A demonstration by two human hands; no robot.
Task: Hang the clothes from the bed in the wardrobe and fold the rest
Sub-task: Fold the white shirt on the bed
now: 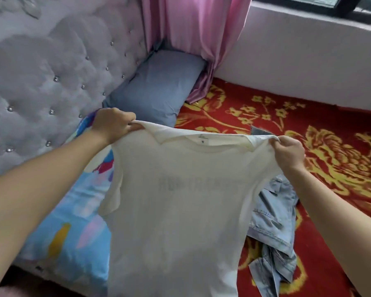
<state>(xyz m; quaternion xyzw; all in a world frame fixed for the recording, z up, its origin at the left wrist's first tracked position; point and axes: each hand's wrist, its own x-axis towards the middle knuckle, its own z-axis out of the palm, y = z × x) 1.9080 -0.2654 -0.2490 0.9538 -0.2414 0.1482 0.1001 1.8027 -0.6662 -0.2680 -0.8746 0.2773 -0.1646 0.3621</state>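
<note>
A white T-shirt [176, 206] hangs spread out in the air above the bed, its neck label facing me and a faint grey print showing through. My left hand [113, 125] grips its left shoulder. My right hand [288, 152] grips its right shoulder. Behind the shirt, on the red bedspread, a light blue denim garment [272, 228] lies crumpled; the shirt hides part of it.
The bed carries a red bedspread with yellow flowers [330, 163]. A grey-blue pillow [156, 88] and a bright patterned pillow [73, 232] lie against the tufted grey headboard [41, 78]. A pink curtain [193, 35] hangs in the corner beside a pale wall [298, 61].
</note>
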